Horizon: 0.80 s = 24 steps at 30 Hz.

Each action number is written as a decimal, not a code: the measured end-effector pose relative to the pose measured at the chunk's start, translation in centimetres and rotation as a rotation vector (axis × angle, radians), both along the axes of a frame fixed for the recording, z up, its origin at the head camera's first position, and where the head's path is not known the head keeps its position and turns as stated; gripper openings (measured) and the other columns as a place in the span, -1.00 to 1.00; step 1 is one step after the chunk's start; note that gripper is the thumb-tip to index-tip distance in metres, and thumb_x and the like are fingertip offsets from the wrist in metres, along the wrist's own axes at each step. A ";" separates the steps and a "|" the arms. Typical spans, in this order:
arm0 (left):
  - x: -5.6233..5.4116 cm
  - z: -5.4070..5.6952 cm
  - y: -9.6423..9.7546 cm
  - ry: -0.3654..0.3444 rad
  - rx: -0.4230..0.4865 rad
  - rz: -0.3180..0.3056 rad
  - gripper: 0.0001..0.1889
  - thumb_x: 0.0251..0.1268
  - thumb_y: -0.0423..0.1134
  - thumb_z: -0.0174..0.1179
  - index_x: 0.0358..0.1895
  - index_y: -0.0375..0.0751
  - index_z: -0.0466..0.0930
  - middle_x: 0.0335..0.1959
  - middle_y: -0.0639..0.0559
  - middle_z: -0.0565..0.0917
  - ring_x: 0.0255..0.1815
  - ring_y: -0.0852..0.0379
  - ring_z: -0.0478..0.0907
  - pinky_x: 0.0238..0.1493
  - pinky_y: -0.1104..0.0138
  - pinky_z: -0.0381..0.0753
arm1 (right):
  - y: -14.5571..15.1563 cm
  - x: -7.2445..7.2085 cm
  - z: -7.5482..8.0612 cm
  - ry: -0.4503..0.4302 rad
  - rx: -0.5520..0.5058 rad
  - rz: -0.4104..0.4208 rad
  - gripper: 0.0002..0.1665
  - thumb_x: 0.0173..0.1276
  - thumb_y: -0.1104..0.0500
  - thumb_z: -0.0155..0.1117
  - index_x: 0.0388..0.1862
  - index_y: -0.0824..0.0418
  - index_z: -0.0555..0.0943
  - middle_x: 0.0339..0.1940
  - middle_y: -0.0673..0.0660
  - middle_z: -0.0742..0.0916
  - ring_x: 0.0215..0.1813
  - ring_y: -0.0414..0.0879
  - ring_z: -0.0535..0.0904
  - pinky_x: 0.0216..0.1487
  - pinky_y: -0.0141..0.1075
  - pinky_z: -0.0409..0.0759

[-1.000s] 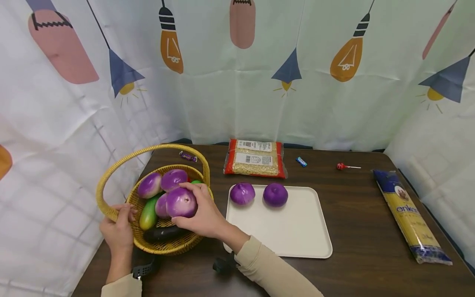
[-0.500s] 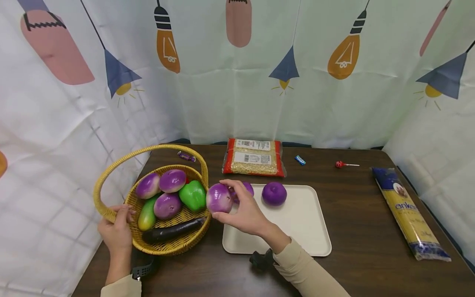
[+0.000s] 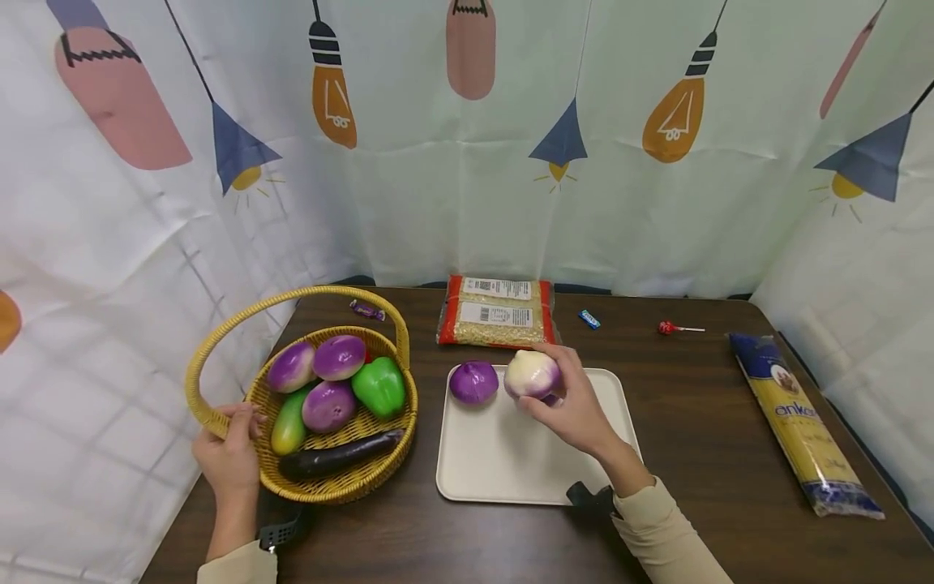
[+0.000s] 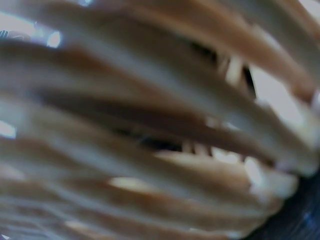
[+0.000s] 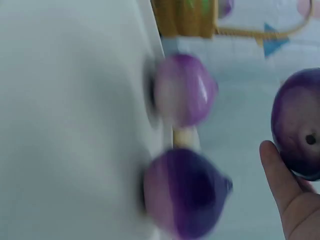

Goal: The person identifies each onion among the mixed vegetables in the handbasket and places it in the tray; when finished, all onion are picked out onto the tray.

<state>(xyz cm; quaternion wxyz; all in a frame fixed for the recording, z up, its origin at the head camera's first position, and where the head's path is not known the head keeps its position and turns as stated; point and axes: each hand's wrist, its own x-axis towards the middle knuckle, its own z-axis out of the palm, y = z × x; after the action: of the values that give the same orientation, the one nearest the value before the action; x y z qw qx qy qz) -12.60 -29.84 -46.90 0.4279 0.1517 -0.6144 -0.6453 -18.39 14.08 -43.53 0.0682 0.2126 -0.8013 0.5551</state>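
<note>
In the head view my left hand (image 3: 229, 450) grips the handle of a yellow wicker basket (image 3: 365, 485) near its left base. The blurred left wrist view shows only the basket's weave (image 4: 150, 90). My right hand (image 3: 576, 410) pinches a purple-and-white onion (image 3: 531, 374) between thumb and fingers, above the back of a white tray (image 3: 511, 470). One purple onion (image 3: 474, 383) sits at the tray's back left. A second onion (image 5: 187, 195), mostly hidden in the head view, stands beside it in the right wrist view, tip upward. The held onion (image 5: 302, 125) hangs clear of both.
The basket holds several purple vegetables (image 3: 328, 405), a green pepper (image 3: 379, 388), a green-yellow vegetable (image 3: 289, 426) and a long dark eggplant (image 3: 339, 454). A grain packet (image 3: 498, 311) lies behind the tray. Small candies, a lollipop (image 3: 671, 328) and a pasta bag (image 3: 803, 422) lie around.
My right hand has lifted the onion out of the basket and carried it right, over the tray, tilting its white side into view. My left hand stays on the handle.
</note>
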 end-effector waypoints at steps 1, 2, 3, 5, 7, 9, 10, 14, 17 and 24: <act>0.0 0.0 0.0 -0.004 -0.004 0.001 -0.78 0.29 -0.47 0.16 -0.50 -0.56 0.49 -0.79 0.05 0.49 -0.62 0.22 0.54 -0.46 0.52 0.48 | 0.5 0.0 0.3 0.009 0.005 -0.010 -0.16 0.07 0.28 0.52 0.33 0.09 0.38 0.21 0.17 0.40 0.09 0.04 0.49 0.01 -0.20 0.61; 0.0 -0.1 0.0 -0.007 -0.006 0.003 -0.78 0.29 -0.46 0.16 -0.50 -0.56 0.50 -0.79 0.05 0.50 -0.62 0.21 0.54 -0.47 0.51 0.48 | 1.0 0.1 0.7 0.018 0.019 -0.021 -0.18 0.06 0.30 0.52 0.31 0.15 0.38 0.22 0.19 0.40 0.11 0.05 0.47 0.02 -0.22 0.59; 0.0 -0.1 -0.1 -0.011 -0.007 0.005 -0.78 0.29 -0.46 0.16 -0.50 -0.55 0.50 -0.79 0.05 0.50 -0.63 0.22 0.54 -0.47 0.52 0.48 | 1.4 0.2 1.2 0.020 0.028 -0.028 -0.19 0.06 0.33 0.52 0.29 0.20 0.38 0.23 0.21 0.40 0.13 0.06 0.47 0.03 -0.22 0.59; 0.0 -0.1 -0.1 -0.017 -0.011 0.009 -0.79 0.29 -0.46 0.16 -0.50 -0.56 0.50 -0.79 0.05 0.50 -0.63 0.22 0.55 -0.47 0.52 0.48 | 2.3 0.3 2.2 0.022 0.052 -0.040 -0.19 0.05 0.37 0.50 0.28 0.30 0.35 0.24 0.26 0.42 0.12 0.08 0.48 0.03 -0.25 0.58; 0.0 -0.1 -0.1 -0.015 -0.013 0.011 -0.79 0.29 -0.47 0.16 -0.49 -0.57 0.50 -0.80 0.04 0.50 -0.63 0.22 0.55 -0.46 0.52 0.48 | 3.3 0.4 3.0 0.013 0.081 -0.052 -0.17 0.06 0.40 0.48 0.29 0.38 0.30 0.25 0.31 0.44 0.12 0.11 0.49 0.02 -0.31 0.56; 0.0 -0.1 -0.1 -0.013 -0.017 0.009 -0.79 0.29 -0.47 0.16 -0.49 -0.57 0.50 -0.80 0.05 0.50 -0.63 0.22 0.55 -0.46 0.52 0.49 | 4.6 0.0 3.0 -0.020 0.090 -0.063 -0.14 0.08 0.42 0.47 0.32 0.39 0.25 0.26 0.34 0.45 0.13 0.11 0.49 0.02 -0.37 0.55; 0.1 -0.1 -0.1 -0.011 -0.020 0.007 -0.78 0.29 -0.48 0.16 -0.50 -0.57 0.49 -0.80 0.05 0.49 -0.63 0.22 0.55 -0.46 0.52 0.49 | 5.4 -0.3 2.6 -0.036 0.092 -0.065 -0.13 0.09 0.42 0.47 0.33 0.38 0.23 0.26 0.34 0.46 0.12 0.11 0.50 0.01 -0.42 0.54; 0.1 -0.1 -0.1 -0.018 -0.027 0.006 -0.78 0.28 -0.48 0.15 -0.52 -0.56 0.49 -0.79 0.06 0.49 -0.62 0.23 0.55 -0.45 0.52 0.49 | 8.6 -2.1 0.1 -0.085 0.148 -0.062 -0.09 0.09 0.38 0.49 0.38 0.25 0.24 0.28 0.33 0.38 0.16 0.16 0.44 0.03 -0.38 0.52; 0.1 0.0 -0.1 -0.020 -0.029 0.004 -0.78 0.29 -0.48 0.15 -0.50 -0.59 0.48 -0.79 0.05 0.49 -0.62 0.23 0.55 -0.45 0.52 0.49 | 10.5 -3.0 -1.3 -0.101 0.227 -0.053 -0.10 0.06 0.35 0.52 0.38 0.16 0.34 0.30 0.31 0.30 0.18 0.18 0.36 0.07 -0.16 0.47; 0.1 -0.1 -0.2 -0.008 -0.014 -0.006 -0.80 0.29 -0.49 0.14 -0.48 -0.60 0.48 -0.78 0.03 0.49 -0.63 0.22 0.55 -0.46 0.52 0.50 | 12.3 -3.1 -2.2 -0.210 0.344 0.000 -0.18 0.09 0.18 0.54 0.34 0.12 0.40 0.30 0.32 0.29 0.15 0.21 0.35 0.03 0.01 0.43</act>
<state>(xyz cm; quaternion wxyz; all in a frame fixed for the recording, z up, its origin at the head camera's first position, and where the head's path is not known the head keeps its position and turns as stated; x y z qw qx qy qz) -12.53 -30.01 -47.02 0.4247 0.1495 -0.6208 -0.6417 -21.52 26.40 -45.72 -0.0528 0.1622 -0.8870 0.4291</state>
